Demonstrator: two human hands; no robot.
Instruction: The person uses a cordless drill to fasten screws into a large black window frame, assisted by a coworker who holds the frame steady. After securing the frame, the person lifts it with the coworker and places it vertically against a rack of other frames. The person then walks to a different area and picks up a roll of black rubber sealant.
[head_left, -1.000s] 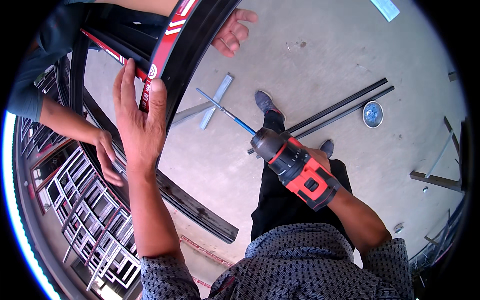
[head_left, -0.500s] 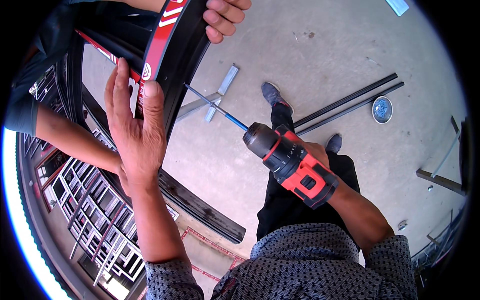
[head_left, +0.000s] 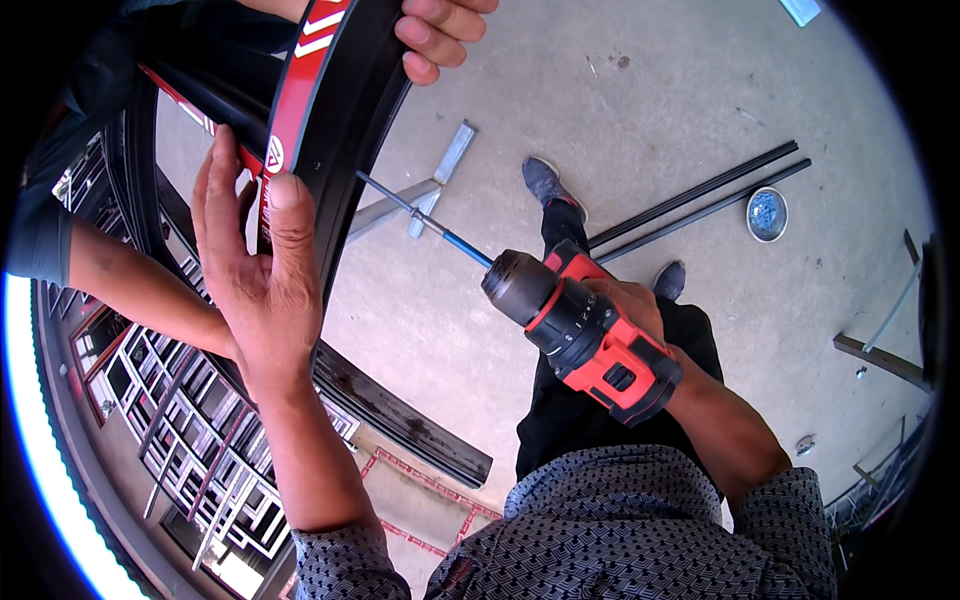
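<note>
A black metal frame bar with a red-and-white strip along one edge slants across the upper left. My left hand straddles its edge, thumb on the near face and fairly straight fingers on the far side. In my right hand is a red-and-black cordless drill, tilted toward the upper left. Its long bit with a blue sleeve reaches to the bar's right edge; whether the tip touches cannot be made out. Another person's hand grips the bar higher up.
Another person's forearm passes behind my left wrist. On the concrete floor lie two dark bars, a metal bowl of blue pieces and a silver metal piece. Stacked metal frames stand lower left.
The frame bar and my left hand have shifted slightly left and down in the picture. The drill's bit tip has shifted slightly left with the bar. Both grips look the same.
</note>
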